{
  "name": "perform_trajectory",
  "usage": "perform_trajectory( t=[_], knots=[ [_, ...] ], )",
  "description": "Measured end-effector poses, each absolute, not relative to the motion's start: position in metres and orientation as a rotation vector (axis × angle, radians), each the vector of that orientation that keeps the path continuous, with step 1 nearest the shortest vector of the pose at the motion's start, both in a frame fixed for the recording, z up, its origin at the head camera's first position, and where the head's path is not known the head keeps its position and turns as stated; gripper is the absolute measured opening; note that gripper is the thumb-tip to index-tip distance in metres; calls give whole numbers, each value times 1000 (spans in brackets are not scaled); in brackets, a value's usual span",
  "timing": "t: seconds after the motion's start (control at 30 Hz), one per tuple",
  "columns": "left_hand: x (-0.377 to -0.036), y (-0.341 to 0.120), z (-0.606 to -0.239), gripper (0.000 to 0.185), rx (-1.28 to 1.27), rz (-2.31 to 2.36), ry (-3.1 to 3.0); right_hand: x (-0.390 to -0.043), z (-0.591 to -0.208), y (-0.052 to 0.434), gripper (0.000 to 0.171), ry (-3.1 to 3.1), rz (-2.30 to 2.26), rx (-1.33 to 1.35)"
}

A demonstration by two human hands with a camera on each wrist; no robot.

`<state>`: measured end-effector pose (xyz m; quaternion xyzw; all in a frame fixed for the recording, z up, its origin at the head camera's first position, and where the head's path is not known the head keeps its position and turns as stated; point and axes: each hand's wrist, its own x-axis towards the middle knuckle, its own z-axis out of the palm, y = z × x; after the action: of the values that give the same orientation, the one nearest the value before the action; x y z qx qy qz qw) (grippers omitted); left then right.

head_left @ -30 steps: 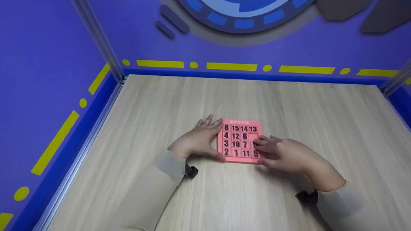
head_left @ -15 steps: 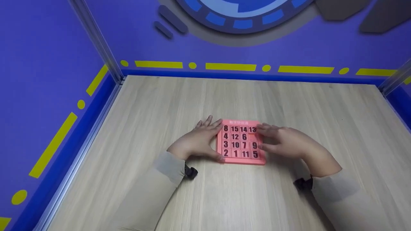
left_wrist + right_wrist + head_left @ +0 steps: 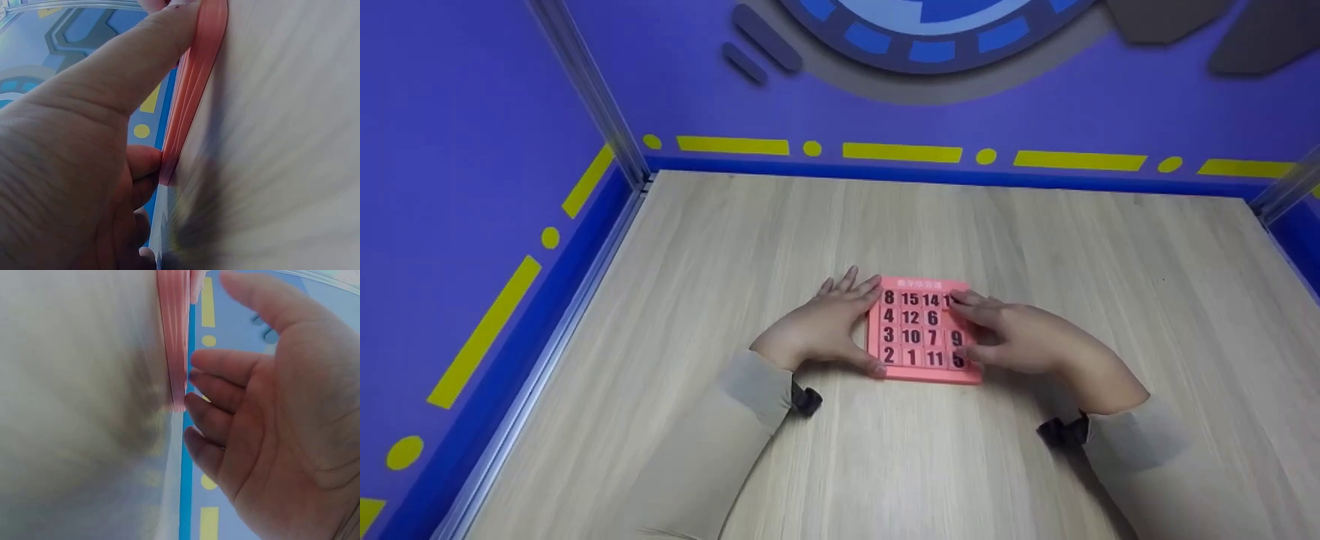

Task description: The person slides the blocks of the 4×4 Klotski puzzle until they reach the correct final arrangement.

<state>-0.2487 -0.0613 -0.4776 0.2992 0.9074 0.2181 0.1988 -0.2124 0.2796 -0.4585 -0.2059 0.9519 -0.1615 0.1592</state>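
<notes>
Flat pink number puzzle [image 3: 924, 330], black digits on square tiles; left hand [image 3: 817, 326] grasps its nine-o'clock edge, right hand [image 3: 1020, 337] fingers relaxed over three-o'clock tiles.

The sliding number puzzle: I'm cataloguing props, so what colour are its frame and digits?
The puzzle is salmon pink with dark digits, clearest in the head view.

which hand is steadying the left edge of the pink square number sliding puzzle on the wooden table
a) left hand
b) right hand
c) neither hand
a) The left hand holds the left edge of the pink square number sliding puzzle, thumb at its near corner, while the right hand rests over the tiles on the right side.
</notes>
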Motion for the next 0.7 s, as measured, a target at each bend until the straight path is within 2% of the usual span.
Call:
perform_trajectory(
  t=[0.7],
  knots=[
    [-249,-61,-478,148,823,598,2539,-203,-450,274,73,2711,-427,-648]
  ],
)
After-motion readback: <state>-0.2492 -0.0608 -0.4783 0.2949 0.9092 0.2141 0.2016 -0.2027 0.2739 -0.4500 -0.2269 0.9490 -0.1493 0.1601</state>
